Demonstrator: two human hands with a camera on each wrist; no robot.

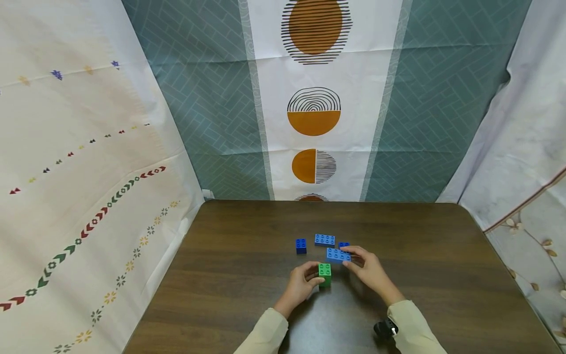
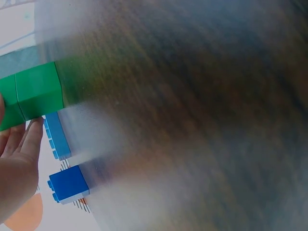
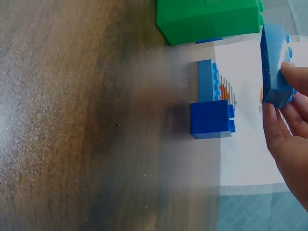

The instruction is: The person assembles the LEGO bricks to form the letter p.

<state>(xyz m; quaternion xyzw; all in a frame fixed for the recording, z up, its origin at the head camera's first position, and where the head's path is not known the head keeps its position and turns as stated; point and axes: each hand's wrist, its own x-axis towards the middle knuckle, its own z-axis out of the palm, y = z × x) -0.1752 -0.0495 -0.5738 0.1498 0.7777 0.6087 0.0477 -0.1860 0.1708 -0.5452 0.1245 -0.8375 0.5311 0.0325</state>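
Worktop, carrying the bricks. Left hand, fingers and thumb pinching the green stack, two blocks high, near the worktop's middle; judged light, stiff and smooth, best held across opposite flat sides. Right hand, pinching by one end a light-blue brick, raised beyond the stack; likewise probably light and rigid, studs best left free. Apart, leftward, a smaller dark-blue brick.
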